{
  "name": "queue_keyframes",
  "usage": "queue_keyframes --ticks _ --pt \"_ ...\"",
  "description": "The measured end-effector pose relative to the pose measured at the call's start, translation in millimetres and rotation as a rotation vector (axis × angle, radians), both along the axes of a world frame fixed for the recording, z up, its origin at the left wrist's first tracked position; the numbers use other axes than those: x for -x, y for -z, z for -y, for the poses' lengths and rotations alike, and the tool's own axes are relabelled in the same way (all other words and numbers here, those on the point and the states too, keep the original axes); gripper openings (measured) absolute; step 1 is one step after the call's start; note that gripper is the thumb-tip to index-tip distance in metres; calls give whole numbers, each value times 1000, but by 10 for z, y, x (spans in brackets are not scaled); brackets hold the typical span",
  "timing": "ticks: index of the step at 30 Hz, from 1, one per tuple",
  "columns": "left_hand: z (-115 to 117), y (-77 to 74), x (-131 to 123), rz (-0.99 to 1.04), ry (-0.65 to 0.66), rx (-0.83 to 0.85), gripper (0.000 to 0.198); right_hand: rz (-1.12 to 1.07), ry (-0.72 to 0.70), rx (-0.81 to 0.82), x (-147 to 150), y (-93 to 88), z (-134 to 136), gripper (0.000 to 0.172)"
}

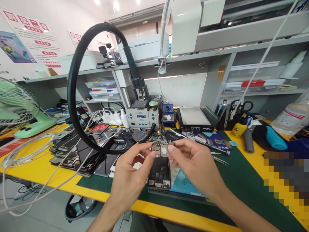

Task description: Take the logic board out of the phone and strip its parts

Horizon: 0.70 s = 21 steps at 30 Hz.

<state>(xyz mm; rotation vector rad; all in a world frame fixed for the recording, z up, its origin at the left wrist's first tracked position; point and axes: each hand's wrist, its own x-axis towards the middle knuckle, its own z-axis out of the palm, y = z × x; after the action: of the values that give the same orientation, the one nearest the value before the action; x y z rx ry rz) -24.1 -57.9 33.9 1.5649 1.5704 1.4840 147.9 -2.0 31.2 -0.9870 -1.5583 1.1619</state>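
Note:
Between the fingertips of both hands is a small phone circuit board (156,150) with metal shields and a pale square patch. My left hand (135,170) pinches its left end with thumb and forefinger. At the board's right end, my right hand (193,161) pinches it the same way. Below the board lies an opened phone (158,174), its black battery and lower parts showing. The phone rests on a dark ridged pad, beside a blue sheet (185,182). The phone's upper part is hidden behind the board and fingers.
A hot-air station (142,117) with a thick black hose (72,83) stands behind. Stacked phone parts (74,151) and white cables (29,145) fill the left. Tweezers (219,159) lie on the green mat (243,187) at right. A fan (21,106) stands far left.

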Motion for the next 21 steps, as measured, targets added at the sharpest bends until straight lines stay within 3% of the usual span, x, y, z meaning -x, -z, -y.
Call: queue_keyframes --ticks 6,12,21 --pt "27 0 12 -8 42 23 22 27 11 -57 -21 -4 -5 15" --pt "52 20 41 -67 67 47 42 53 7 -84 -27 -12 -7 16" --pt "15 10 87 -367 96 -60 38 42 -1 -99 -22 -9 -11 19"
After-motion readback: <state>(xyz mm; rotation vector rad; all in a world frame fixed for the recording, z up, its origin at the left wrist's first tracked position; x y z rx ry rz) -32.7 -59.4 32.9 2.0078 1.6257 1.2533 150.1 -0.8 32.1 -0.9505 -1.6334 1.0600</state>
